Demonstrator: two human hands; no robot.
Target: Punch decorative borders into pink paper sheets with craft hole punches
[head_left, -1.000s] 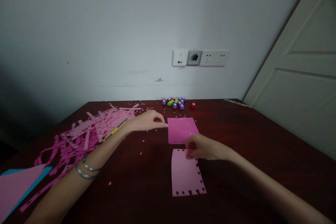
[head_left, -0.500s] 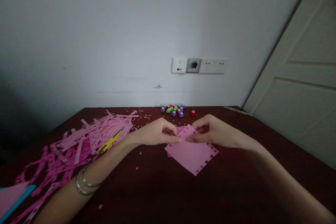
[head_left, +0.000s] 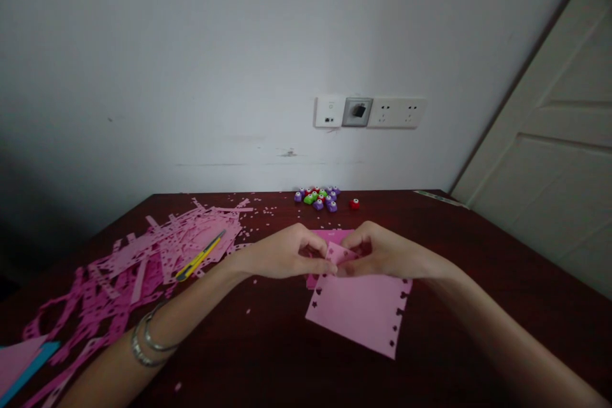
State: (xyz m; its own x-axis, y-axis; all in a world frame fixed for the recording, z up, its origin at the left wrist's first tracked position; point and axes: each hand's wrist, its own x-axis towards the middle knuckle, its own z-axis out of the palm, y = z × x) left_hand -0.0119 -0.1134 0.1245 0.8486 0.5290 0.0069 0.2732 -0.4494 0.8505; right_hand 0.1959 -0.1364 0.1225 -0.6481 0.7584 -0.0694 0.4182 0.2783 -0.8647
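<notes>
A light pink sheet of paper with small shapes punched along its edges is between my two hands, tilted above the table. My left hand pinches its upper left part between thumb and fingers. From the other side, my right hand pinches the upper right part, thumb close to the left thumb. A small flap with punched holes stands up between the fingertips. Behind the hands, darker pink paper lies on the table, mostly covered by the hands and the sheet.
Pink paper strips and scraps are heaped at the left, with a yellow utility knife on top. Several small craft punches stand near the wall, a red punch apart. A ruler-like strip lies back right. Blue paper shows front left.
The light pink sheet has turned and come lower toward me, its near corner now further right. Both hands have moved slightly down and closer together, still pinching it.
</notes>
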